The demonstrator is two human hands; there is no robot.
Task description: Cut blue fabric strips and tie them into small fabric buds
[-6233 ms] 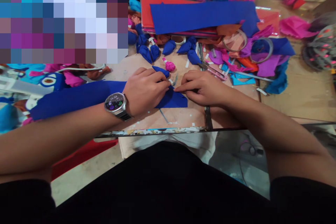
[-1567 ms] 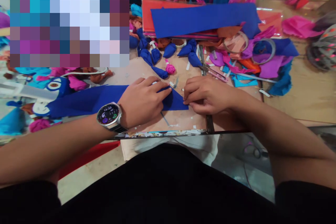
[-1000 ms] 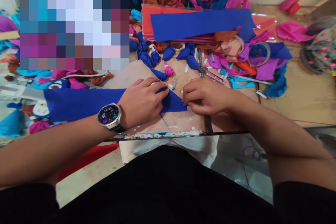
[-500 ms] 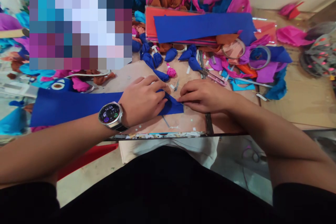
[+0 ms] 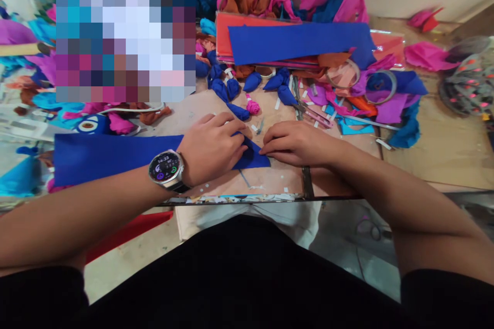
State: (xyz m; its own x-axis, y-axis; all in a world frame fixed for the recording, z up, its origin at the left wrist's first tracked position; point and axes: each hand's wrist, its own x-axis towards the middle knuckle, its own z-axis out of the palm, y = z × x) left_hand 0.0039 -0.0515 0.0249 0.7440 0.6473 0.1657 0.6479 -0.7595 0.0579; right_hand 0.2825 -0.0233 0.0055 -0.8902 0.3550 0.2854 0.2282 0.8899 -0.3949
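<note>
A blue crepe-paper strip [image 5: 104, 157] is lying beneath the left hand [image 5: 211, 146], extending leftward and rightward; the right hand [image 5: 295, 143], just apart from the left, is touching its slanted right end. Whether either is pinching, I cannot tell.

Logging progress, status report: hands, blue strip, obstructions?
Left hand on blue paper strip; right hand at its slanted end. Pink paper rosebud beyond, clear of both hands.

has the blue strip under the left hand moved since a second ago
Yes, left: the blue strip has shifted, its right end now a little farther from the dark seam in the table.
</note>
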